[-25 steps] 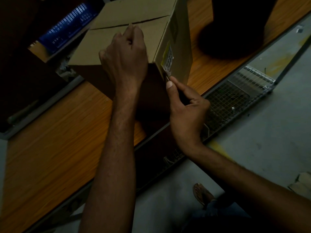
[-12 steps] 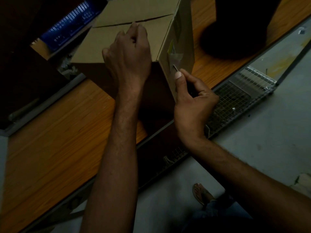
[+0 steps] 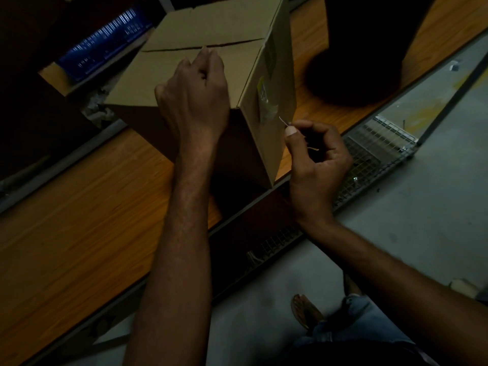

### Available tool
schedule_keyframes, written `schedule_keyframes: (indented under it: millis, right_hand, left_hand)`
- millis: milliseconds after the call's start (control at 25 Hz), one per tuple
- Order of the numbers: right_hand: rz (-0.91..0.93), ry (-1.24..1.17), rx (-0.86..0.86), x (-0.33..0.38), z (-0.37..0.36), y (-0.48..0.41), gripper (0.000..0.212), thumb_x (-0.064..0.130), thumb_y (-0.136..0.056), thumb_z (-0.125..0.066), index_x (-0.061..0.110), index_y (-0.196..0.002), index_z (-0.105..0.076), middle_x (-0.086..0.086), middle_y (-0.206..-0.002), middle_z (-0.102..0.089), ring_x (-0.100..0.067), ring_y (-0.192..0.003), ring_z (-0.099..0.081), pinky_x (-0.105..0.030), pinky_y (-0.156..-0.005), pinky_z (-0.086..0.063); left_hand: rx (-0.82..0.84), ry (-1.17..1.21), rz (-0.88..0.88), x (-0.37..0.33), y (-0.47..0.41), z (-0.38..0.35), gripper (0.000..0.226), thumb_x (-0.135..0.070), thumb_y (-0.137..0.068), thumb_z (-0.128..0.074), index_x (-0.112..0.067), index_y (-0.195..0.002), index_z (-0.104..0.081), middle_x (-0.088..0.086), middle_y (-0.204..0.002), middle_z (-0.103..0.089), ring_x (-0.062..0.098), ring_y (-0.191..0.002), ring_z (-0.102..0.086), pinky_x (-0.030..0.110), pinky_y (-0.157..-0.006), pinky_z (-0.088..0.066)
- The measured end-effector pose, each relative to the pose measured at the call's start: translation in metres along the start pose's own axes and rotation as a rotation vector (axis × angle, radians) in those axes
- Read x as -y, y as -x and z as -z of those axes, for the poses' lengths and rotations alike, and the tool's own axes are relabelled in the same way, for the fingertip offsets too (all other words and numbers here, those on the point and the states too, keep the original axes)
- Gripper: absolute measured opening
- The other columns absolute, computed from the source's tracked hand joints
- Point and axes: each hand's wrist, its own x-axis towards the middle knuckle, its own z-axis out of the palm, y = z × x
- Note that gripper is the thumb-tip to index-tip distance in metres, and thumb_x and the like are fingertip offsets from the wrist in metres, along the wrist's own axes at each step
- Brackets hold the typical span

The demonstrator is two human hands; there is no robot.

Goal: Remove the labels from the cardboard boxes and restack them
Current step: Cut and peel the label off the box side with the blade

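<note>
**Progress**
- Cardboard box (image 3: pixel 211 30): one, closed, stands on the worktop (image 3: pixel 79 220) at centre far. No stack is in view, so restacking looks not begun.
- Left hand (image 3: pixel 195 96): rests on the box top with fingers curled at the flap seam, judged to be steadying it. Whether the grip hooks the flap cannot be told.
- Right hand (image 3: pixel 317 159): grip pinches a thin metal pick (image 3: pixel 283 120) between thumb and fingers, just beside the box's right face.
- Label (image 3: pixel 265 101): on the right face, with a yellow strip above and a wrinkled pale patch below. It appears partly lifted and not off. The pick's tip sits just below it.

**Edges and room**
- Worktop: a broad bare stretch lies left and near. The box's near right corner sits at the worktop's edge, so sliding it right looks risky.
- Dark object (image 3: pixel 356 62): far right on the worktop, apart from the box, with a strip of wood between them.
- Wire mesh rack (image 3: pixel 375 154): below the edge, right of the right hand.
</note>
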Motion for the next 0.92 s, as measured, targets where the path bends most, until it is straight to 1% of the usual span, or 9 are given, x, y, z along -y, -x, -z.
schedule_keyframes:
  millis: [120, 240, 320, 360, 480, 600, 720, 800, 920]
  right_hand:
    - [0.047, 0.066, -0.001, -0.002, 0.004, -0.01, 0.006, 0.013, -0.096, -0.07, 0.018, -0.101, -0.07, 0.005, -0.096, -0.072, -0.012, -0.089, -0.069, -0.027, -0.073, -0.056]
    - [0.103, 0.133, 0.026, -0.011, 0.007, -0.029, 0.006, 0.018, -0.097, -0.07, 0.022, -0.102, -0.071, 0.003, -0.098, -0.073, -0.015, -0.091, -0.069, -0.03, -0.074, -0.055]
    - [0.111, 0.185, 0.048, -0.022, 0.013, -0.044, 0.005, 0.022, -0.097, -0.07, 0.023, -0.102, -0.071, 0.003, -0.099, -0.073, -0.015, -0.091, -0.069, -0.032, -0.075, -0.055]
    - [0.103, 0.23, 0.06, -0.031, 0.017, -0.053, 0.005, 0.025, -0.097, -0.07, 0.025, -0.101, -0.072, 0.005, -0.098, -0.073, -0.013, -0.092, -0.068, -0.033, -0.076, -0.056]
    - [0.049, 0.457, 0.096, -0.068, 0.031, -0.089, 0.006, 0.029, -0.093, -0.07, 0.028, -0.099, -0.073, 0.009, -0.098, -0.072, -0.011, -0.098, -0.067, -0.04, -0.083, -0.058]
    - [0.045, 0.742, 0.186, -0.107, 0.044, -0.129, 0.013, 0.034, -0.093, -0.067, 0.028, -0.102, -0.074, 0.006, -0.103, -0.073, -0.014, -0.104, -0.066, -0.042, -0.089, -0.056]
    - [0.118, 0.968, 0.292, -0.128, 0.044, -0.159, 0.02, 0.039, -0.095, -0.064, 0.028, -0.108, -0.076, 0.0, -0.108, -0.073, -0.02, -0.107, -0.06, -0.038, -0.089, -0.049]
    - [0.189, 1.067, 0.371, -0.135, 0.044, -0.173, 0.023, 0.035, -0.095, -0.064, 0.027, -0.11, -0.079, 0.001, -0.11, -0.075, -0.022, -0.108, -0.06, -0.036, -0.089, -0.047]
    - [0.27, 1.141, 0.466, -0.138, 0.05, -0.177, 0.027, 0.03, -0.095, -0.062, 0.024, -0.114, -0.08, 0.005, -0.122, -0.075, -0.026, -0.11, -0.061, -0.042, -0.094, -0.05]
  left_hand:
    - [0.0, 0.006, 0.009, -0.003, 0.0, 0.001, 0.046, -0.044, -0.105, -0.03, -0.024, -0.103, -0.072, -0.003, -0.078, -0.058, 0.01, -0.074, -0.05, 0.032, -0.095, -0.03]
    - [-0.002, 0.015, 0.02, -0.008, 0.0, 0.001, 0.046, -0.044, -0.106, -0.032, -0.024, -0.102, -0.073, -0.001, -0.081, -0.062, 0.013, -0.08, -0.056, 0.031, -0.092, -0.029]
    - [-0.002, 0.009, 0.029, -0.011, 0.001, -0.001, 0.049, -0.045, -0.106, -0.031, -0.02, -0.108, -0.074, -0.002, -0.084, -0.064, 0.014, -0.087, -0.058, 0.035, -0.1, -0.032]
    - [-0.004, 0.004, 0.031, -0.013, 0.001, -0.002, 0.05, -0.045, -0.106, -0.031, -0.019, -0.11, -0.074, -0.003, -0.084, -0.062, 0.013, -0.087, -0.057, 0.038, -0.104, -0.033]
    - [-0.005, -0.008, 0.038, -0.015, -0.001, -0.004, 0.051, -0.045, -0.106, -0.03, -0.019, -0.111, -0.074, -0.003, -0.086, -0.059, 0.012, -0.083, -0.052, 0.039, -0.103, -0.032]
    - [-0.006, -0.018, 0.044, -0.017, -0.001, -0.005, 0.053, -0.046, -0.105, -0.029, -0.019, -0.118, -0.073, 0.003, -0.094, -0.068, 0.012, -0.084, -0.053, 0.04, -0.105, -0.032]
    - [-0.008, -0.014, 0.051, -0.016, -0.002, -0.006, 0.053, -0.048, -0.104, -0.03, -0.021, -0.125, -0.071, 0.004, -0.105, -0.073, 0.015, -0.095, -0.061, 0.043, -0.11, -0.032]
    - [-0.009, -0.005, 0.053, -0.016, -0.002, -0.007, 0.053, -0.048, -0.104, -0.03, -0.023, -0.128, -0.07, 0.003, -0.107, -0.073, 0.015, -0.099, -0.062, 0.042, -0.11, -0.032]
    - [-0.012, 0.018, 0.049, -0.016, -0.002, -0.006, 0.05, -0.047, -0.105, -0.032, -0.024, -0.133, -0.067, 0.002, -0.107, -0.072, 0.014, -0.098, -0.061, 0.04, -0.108, -0.031]
